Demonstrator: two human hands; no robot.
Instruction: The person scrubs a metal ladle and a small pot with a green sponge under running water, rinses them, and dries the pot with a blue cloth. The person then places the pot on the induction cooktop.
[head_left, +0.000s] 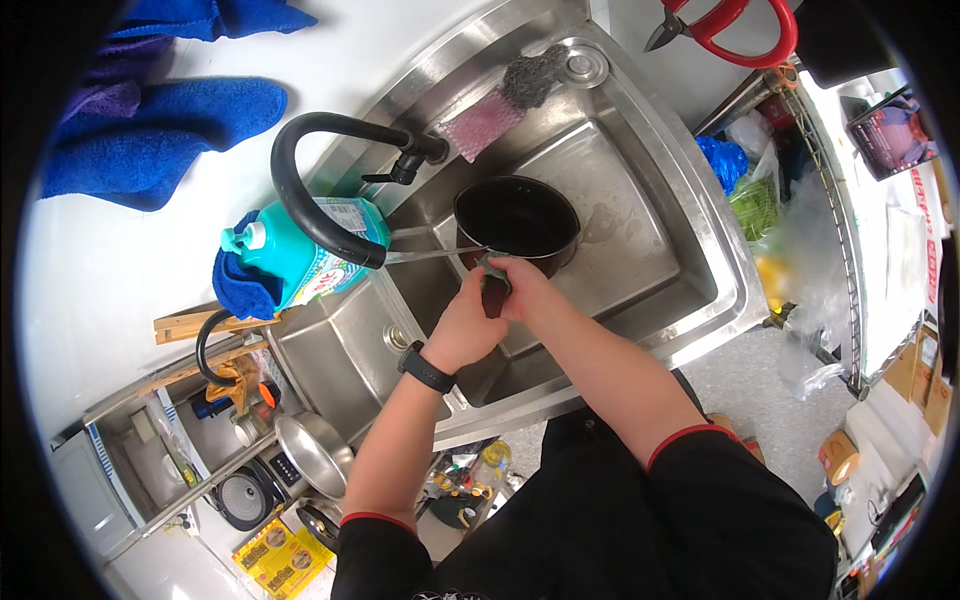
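Note:
A dark pot (517, 214) with a brown outside stands tilted in the larger basin of a stainless steel sink (630, 225). Both hands meet at its near side. My left hand (469, 322), below a black wristwatch, and my right hand (529, 289) press a grey-green scouring pad (495, 266) around a dark brown part, seemingly the pot's handle. Which hand carries the pad is hard to tell. Water runs from the black curved faucet (322, 225) toward the pot's near rim.
A turquoise pump bottle (311, 255) stands left of the faucet. A pink mesh cloth (482, 124) and steel wool (534, 77) lie on the sink's back ledge. Left are the smaller basin (337, 337) and a steel bowl (315, 450). Red-handled scissors (739, 30) hang upper right, above a wire shelf.

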